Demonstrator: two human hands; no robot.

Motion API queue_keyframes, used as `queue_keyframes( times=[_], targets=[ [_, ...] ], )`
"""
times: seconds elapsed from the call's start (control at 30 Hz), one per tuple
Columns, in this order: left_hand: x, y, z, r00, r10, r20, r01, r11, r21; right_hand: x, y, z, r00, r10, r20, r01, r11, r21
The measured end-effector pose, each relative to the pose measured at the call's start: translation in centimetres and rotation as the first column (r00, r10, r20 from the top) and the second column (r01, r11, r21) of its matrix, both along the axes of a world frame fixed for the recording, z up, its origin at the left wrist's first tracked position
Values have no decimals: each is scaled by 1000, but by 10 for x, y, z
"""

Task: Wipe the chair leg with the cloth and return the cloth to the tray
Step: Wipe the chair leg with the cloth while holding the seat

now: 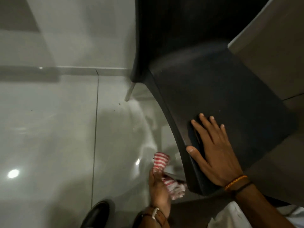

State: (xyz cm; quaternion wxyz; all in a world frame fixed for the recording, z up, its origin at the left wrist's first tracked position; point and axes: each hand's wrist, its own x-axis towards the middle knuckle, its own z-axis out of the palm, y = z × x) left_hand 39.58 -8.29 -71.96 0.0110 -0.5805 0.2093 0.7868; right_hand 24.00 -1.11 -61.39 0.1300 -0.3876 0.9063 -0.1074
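A red-and-white striped cloth [162, 163] is seen against glossy pale grey floor tiles [49, 129]. The chair seat [222, 96] is matt black, its rear leg [130, 92] silver-grey. An orange braided wristband [236, 182] and a black shoe [97, 213] are visible.

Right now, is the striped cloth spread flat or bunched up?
Bunched up. The red-and-white striped cloth is crumpled in the left hand, beside the chair seat's edge.
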Motion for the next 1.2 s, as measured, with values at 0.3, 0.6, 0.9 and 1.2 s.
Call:
queue_keyframes(
  times=[0.3, 0.6, 0.9, 1.2],
  targets=[
    [-44, -187, -15, 982, 123, -142, -169, 911, -376, -68, -139, -9, 999, 21, 33, -20, 1000, -23],
    [-129, -275, -9, 994, 77, -74, -106, 796, -595, -87, -170, -21, 996, -67, 55, 68, 998, -18],
    [-195, -264, -34, 967, -25, -254, -147, 762, -631, -85, -171, -18, 995, -66, 80, 67, 998, -7],
    [-203, -295, -127, 983, -114, -147, 37, 894, -447, -85, -170, -21, 994, -63, 92, 66, 997, -37]
  ],
)
